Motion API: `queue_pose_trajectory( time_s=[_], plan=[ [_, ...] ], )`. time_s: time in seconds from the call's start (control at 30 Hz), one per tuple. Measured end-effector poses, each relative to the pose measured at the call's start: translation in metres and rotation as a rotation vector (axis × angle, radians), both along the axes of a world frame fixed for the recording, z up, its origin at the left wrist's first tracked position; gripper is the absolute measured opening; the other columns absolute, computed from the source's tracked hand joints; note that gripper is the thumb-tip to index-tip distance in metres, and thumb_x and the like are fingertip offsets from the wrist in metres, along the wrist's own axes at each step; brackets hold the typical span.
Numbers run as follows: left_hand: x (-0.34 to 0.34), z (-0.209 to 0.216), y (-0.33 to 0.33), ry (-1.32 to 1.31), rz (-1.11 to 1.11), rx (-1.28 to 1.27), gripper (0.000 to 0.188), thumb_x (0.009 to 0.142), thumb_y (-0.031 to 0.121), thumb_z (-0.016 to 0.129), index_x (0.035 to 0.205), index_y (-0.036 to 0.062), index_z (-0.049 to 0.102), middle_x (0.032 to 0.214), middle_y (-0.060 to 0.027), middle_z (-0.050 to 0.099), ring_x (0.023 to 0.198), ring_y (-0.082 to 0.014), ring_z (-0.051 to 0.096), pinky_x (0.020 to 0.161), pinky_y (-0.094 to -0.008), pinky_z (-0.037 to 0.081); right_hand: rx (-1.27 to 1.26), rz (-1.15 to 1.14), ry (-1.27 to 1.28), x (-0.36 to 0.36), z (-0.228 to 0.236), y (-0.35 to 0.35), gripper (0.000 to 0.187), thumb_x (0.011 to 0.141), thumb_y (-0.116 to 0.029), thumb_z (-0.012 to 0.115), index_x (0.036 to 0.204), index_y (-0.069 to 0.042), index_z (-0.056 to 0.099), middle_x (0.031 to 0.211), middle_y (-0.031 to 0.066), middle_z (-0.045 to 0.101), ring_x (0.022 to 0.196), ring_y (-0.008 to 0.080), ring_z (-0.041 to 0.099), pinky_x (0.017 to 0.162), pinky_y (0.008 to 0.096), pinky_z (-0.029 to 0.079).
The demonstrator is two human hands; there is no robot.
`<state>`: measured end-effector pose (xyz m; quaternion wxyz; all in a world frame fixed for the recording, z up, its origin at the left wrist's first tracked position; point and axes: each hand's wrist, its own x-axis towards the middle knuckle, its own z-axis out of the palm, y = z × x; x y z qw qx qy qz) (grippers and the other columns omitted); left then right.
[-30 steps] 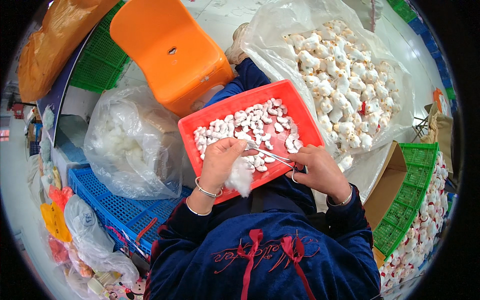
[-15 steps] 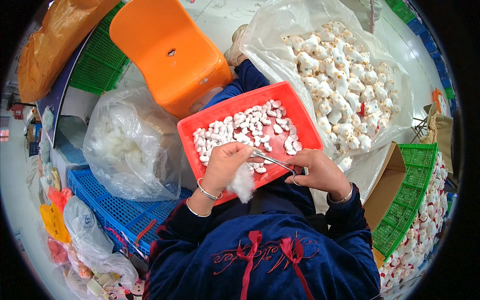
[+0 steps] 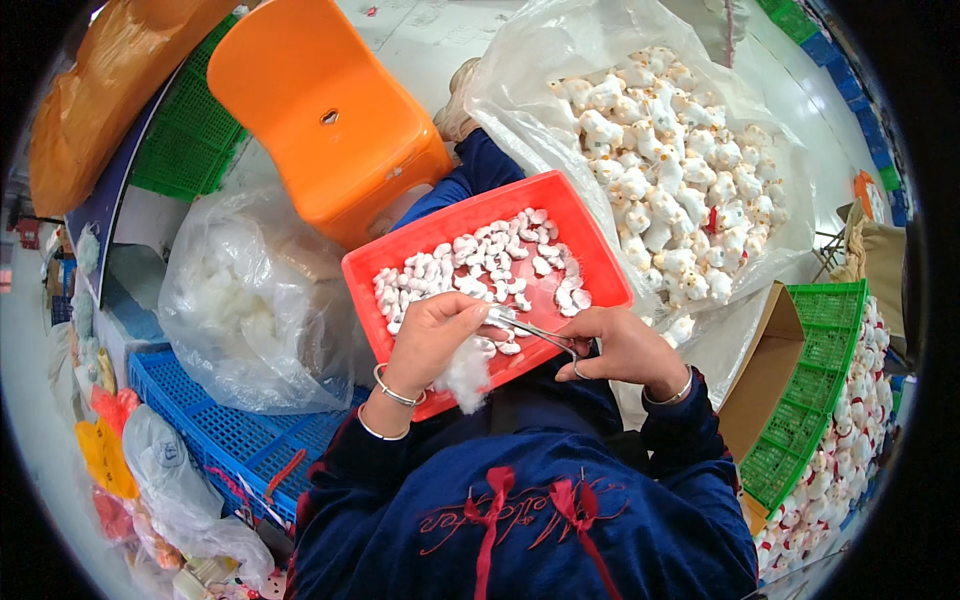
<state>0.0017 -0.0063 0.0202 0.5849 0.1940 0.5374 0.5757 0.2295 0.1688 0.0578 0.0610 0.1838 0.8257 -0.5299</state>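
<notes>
My left hand [image 3: 437, 335] is closed in a pinch over the near edge of a red tray [image 3: 352, 270]. At its fingertips is a small white fabric piece [image 3: 497, 318], and a tuft of white fibre stuffing [image 3: 468, 376] hangs below the palm. Metal forceps [image 3: 540, 333] have their rings in my right hand [image 3: 628, 345], whose fingers are closed round them. The forceps' tips meet the white piece and are partly hidden there. Inside the tray lie many small, rounded white fabric pieces [image 3: 428, 270], under and beyond both hands.
A clear bag of fibre stuffing [image 3: 245, 310] stands left, beside a blue crate [image 3: 180, 390]. Beyond the tray is an orange chair [image 3: 320, 120]. A large clear bag holds white plush toys [image 3: 670, 165] at the far right. A green crate [image 3: 815, 370] and cardboard box [image 3: 765, 370] stand right.
Both hands, the forceps and the tray sit slightly farther left in view, along with most of the scene. The hold on the forceps and the white piece looks the same.
</notes>
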Motion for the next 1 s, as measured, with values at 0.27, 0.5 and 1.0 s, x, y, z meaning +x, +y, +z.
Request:
queue_pose_trajectory(
  time_s=[0.27,0.5,1.0],
  plan=[
    [-0.003,-0.0006,-0.0026,-0.01,0.009,-0.005,0.016,0.101,0.01,0.067,0.106,-0.0041,0.07,0.097,-0.0088,0.073,0.087,-0.0177,0.075,0.075,-0.0304,0.062,0.126,0.007,0.01,-0.0012,-0.0036,-0.0029,0.055,0.072,-0.037,0.09,0.108,-0.003,0.067,0.096,0.014,0.066,0.091,0.03,0.063,0.079,0.0394,0.051],
    [0.0006,0.0052,-0.0011,0.037,0.03,0.034,0.016,0.1,0.01,0.067,0.108,-0.0029,0.07,0.095,-0.0089,0.074,0.084,-0.0171,0.075,0.074,-0.0305,0.062,0.195,-0.001,0.064,-0.0042,-0.0006,-0.0049,0.067,0.073,-0.036,0.09,0.125,-0.005,0.063,0.111,0.0141,0.067,0.107,0.0317,0.062,0.095,0.0424,0.049],
    [-0.0039,0.0041,-0.0008,0.091,0.087,-0.001,0.015,0.099,0.012,0.07,0.107,-0.0003,0.071,0.087,-0.004,0.072,0.077,-0.009,0.067,0.072,-0.0241,0.054,0.023,0.023,0.021,-0.0054,-0.0037,-0.0015,0.039,0.08,-0.03,0.085,0.099,0.0,0.068,0.078,0.0105,0.063,0.074,0.0286,0.064,0.067,0.0386,0.05]
  ],
)
